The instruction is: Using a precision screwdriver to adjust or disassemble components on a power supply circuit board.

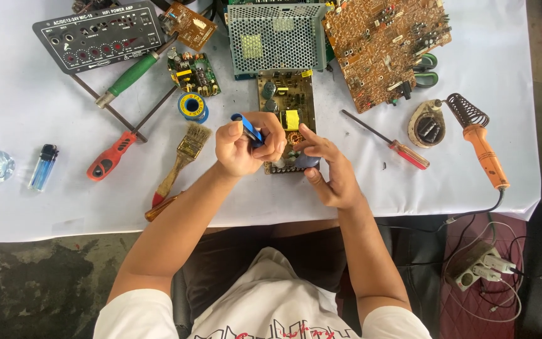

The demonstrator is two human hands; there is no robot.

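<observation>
Blue-handled tool (248,127) at frame centre, long axis slanting from upper left to lower right, working end hidden, left hand (246,147) fingers clamped around it, right hand (329,171) fingers spread, touching yellowish circuit board (287,103) on white table (20,188), paintbrush (183,160) left of centre.

paintbrush (182,157) close left, screwdriver (387,139) close right
</observation>
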